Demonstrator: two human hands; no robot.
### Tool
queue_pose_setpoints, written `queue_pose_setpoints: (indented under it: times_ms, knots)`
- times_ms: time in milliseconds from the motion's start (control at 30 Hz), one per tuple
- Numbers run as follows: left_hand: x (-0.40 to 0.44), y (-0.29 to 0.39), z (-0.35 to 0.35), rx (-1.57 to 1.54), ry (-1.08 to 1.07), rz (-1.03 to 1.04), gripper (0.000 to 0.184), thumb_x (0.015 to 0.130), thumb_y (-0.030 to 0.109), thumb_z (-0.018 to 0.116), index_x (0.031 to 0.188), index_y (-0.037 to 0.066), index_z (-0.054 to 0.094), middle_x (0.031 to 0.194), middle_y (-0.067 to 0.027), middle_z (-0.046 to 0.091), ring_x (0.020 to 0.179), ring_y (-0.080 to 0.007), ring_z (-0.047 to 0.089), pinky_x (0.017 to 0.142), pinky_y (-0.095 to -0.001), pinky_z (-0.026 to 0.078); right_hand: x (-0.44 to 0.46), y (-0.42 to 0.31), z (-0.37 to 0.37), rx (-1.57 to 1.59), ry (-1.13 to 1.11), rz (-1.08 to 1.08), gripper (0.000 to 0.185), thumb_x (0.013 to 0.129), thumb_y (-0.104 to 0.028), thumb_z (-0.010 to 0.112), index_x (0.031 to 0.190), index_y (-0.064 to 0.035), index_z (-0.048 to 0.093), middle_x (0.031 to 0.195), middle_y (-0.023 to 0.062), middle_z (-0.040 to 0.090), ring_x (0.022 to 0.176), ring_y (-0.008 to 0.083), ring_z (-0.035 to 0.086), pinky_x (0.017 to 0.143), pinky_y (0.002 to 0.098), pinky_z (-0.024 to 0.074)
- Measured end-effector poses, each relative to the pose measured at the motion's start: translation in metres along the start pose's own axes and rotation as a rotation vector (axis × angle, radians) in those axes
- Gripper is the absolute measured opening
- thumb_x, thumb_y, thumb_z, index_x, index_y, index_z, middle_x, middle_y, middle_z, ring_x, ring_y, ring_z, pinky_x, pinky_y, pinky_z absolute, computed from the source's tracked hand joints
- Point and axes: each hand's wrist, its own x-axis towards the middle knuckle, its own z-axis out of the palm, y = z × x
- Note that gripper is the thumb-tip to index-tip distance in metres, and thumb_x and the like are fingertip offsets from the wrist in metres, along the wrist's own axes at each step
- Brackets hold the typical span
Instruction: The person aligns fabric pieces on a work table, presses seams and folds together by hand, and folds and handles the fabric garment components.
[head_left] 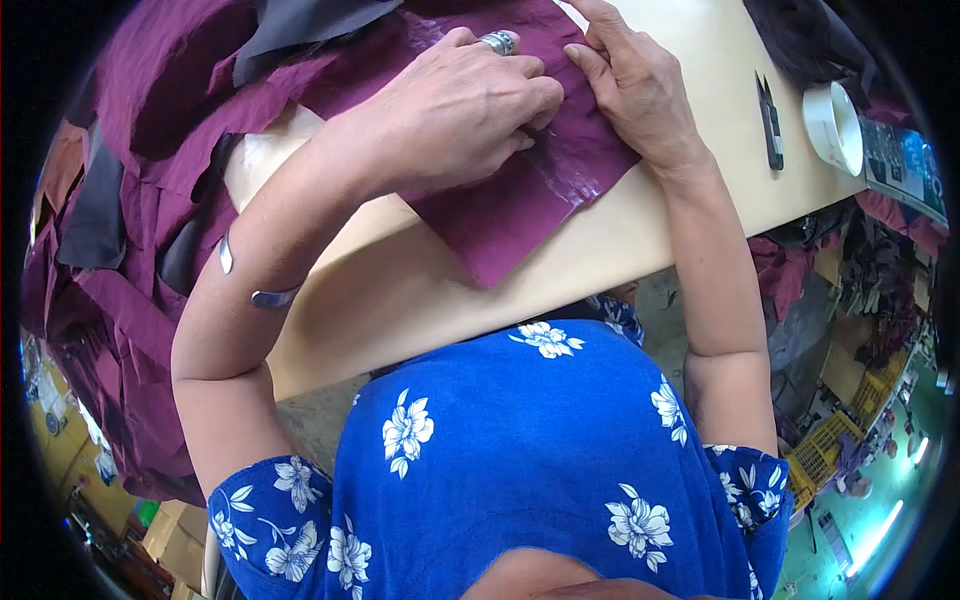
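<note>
A maroon fabric panel (pixel 490 230) lies on the pale counter (pixel 610 255), its near corner just short of the front edge, beneath two bare hands I follow from afar through the head camera. The left hand (pixel 470 110) rests knuckles-up over the panel, its grip curled nearly closed; its fingertips are largely hidden, so I cannot tell whether anything is pinched there. The right hand (pixel 640 95) is at the panel's right side, thumb and forefinger slightly parted; the frame's top cuts in, and I cannot tell if they hold the cloth.

By my reading, work on this panel is under way, not finished: glossy streaks (pixel 583 190) mark its surface, and it lies mostly flat and unfolded. At left, maroon cloth (pixel 135 350) sits heaped among dark pieces (pixel 93 210); how much of it awaits handling I cannot judge. Black snips (pixel 770 125) lie at right, unused, near a white round container (pixel 832 128).
</note>
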Motion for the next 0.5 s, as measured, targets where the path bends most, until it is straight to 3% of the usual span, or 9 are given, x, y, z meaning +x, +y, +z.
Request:
queue_pose_setpoints:
  times_ms: [100, 200, 300, 400, 500]
  knots:
    - [0.008, 0.002, -0.01, -0.051, -0.193, -0.027, 0.003, 0.075, 0.007, 0.058, 0.076, 0.008, 0.059, 0.075, -0.0046, 0.058, 0.082, -0.0229, 0.056, 0.074, -0.0376, 0.038, 0.002, -0.004, -0.002, 0.022, -0.039, 0.034, 0.049, 0.08, -0.001, 0.055, 0.127, -0.0081, 0.045, 0.117, 0.0145, 0.057, 0.086, 0.0323, 0.062, 0.071, 0.0373, 0.0486]
    - [0.01, 0.0, -0.011, -0.167, -0.241, -0.029, 0.011, 0.076, 0.004, 0.054, 0.079, 0.009, 0.063, 0.079, -0.0028, 0.057, 0.086, -0.0215, 0.055, 0.075, -0.038, 0.037, 0.004, -0.01, -0.008, 0.049, -0.1, 0.093, 0.05, 0.079, -0.001, 0.055, 0.127, -0.0086, 0.044, 0.117, 0.0142, 0.057, 0.087, 0.0322, 0.061, 0.071, 0.0371, 0.0486]
    - [0.008, 0.0, -0.014, -0.069, -0.318, 0.067, 0.019, 0.076, 0.009, 0.061, 0.094, 0.011, 0.056, 0.089, -0.0024, 0.053, 0.09, -0.0216, 0.05, 0.076, -0.0361, 0.036, 0.003, -0.007, -0.006, 0.047, -0.1, 0.072, 0.051, 0.079, 0.0, 0.055, 0.127, -0.0089, 0.043, 0.117, 0.014, 0.057, 0.088, 0.0324, 0.061, 0.071, 0.037, 0.0486]
    - [0.009, 0.002, -0.015, -0.08, -0.354, 0.016, 0.02, 0.074, 0.01, 0.062, 0.094, 0.013, 0.059, 0.088, -0.0017, 0.052, 0.092, -0.0202, 0.049, 0.077, -0.0354, 0.036, 0.002, 0.0, 0.0, 0.049, -0.06, 0.019, 0.05, 0.079, -0.001, 0.055, 0.127, -0.0087, 0.043, 0.119, 0.0144, 0.056, 0.089, 0.0326, 0.061, 0.072, 0.0371, 0.0487]
    - [0.004, 0.009, 0.001, -0.073, -0.114, 0.11, 0.017, 0.077, 0.011, 0.058, 0.094, 0.013, 0.059, 0.084, -0.0016, 0.05, 0.091, -0.0196, 0.048, 0.077, -0.0364, 0.035, 0.004, -0.004, -0.003, 0.044, -0.083, 0.057, 0.051, 0.08, -0.003, 0.054, 0.129, -0.0078, 0.042, 0.121, 0.0152, 0.055, 0.091, 0.0328, 0.061, 0.072, 0.0376, 0.0488]
